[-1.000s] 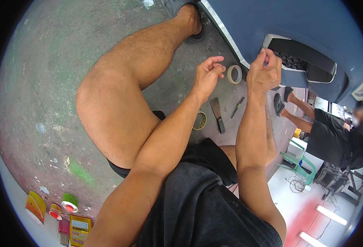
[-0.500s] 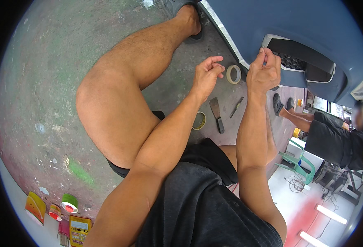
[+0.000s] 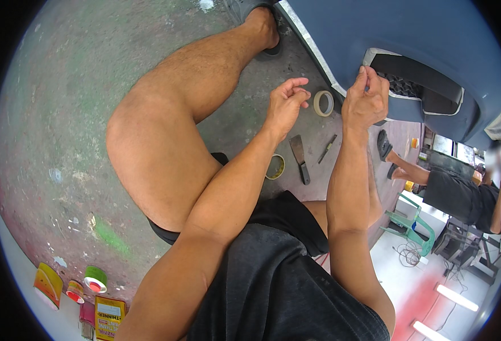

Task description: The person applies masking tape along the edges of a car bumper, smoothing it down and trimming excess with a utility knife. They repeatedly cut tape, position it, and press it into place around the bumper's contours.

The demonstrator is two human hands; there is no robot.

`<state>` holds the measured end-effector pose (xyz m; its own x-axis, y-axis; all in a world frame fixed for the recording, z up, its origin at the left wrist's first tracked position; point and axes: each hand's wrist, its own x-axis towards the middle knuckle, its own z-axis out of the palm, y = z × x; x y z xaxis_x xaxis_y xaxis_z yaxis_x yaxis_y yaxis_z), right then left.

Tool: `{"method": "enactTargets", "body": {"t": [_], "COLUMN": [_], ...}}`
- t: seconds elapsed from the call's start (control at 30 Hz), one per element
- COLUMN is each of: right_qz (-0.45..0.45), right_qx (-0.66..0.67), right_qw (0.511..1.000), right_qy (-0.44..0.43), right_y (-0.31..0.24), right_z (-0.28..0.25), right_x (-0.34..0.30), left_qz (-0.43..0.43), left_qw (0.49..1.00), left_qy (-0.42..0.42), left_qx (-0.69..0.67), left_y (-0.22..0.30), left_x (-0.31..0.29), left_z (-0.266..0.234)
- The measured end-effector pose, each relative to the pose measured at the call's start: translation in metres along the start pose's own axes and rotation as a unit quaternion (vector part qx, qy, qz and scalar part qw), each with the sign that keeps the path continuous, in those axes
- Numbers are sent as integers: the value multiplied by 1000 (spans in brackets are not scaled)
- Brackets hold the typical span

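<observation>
My right hand is raised to the blue bumper-like car panel, its thumb and fingertips pinched at the left corner of a dark grille opening. Pale masking tape runs along the rim there and meets those fingertips. My left hand hovers over the floor, index finger stretched out and the other fingers loosely bent, with nothing visible in it. Just right of it lies a roll of masking tape. A putty knife, a slim cutter and a second tape roll lie nearer me.
Paint cans and a yellow tin stand at the lower left. To the right, another person in dark clothes is near a green plastic stool and a coil of cable. My bent left leg fills the left middle.
Both my hands keep nearly the same place, the right still pinching at the opening's corner. The other person at the right has shifted posture, with feet and arms moved.
</observation>
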<state>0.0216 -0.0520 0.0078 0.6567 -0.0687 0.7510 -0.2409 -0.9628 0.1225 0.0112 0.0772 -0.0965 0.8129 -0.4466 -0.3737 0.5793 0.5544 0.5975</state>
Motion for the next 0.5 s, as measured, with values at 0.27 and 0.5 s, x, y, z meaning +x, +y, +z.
{"method": "enactTargets", "body": {"t": [0.27, 0.5], "right_qz": [-14, -4], "right_qx": [7, 56], "right_qw": [1000, 998], "right_qy": [1, 11], "right_y": [4, 14], "right_z": [2, 9], "right_x": [0, -2], "left_qz": [181, 216], "left_qw": [954, 942], "left_qy": [56, -79], "left_qx": [230, 244], "left_y": [-7, 33], "left_x": [-7, 1], "left_z": [22, 55]}}
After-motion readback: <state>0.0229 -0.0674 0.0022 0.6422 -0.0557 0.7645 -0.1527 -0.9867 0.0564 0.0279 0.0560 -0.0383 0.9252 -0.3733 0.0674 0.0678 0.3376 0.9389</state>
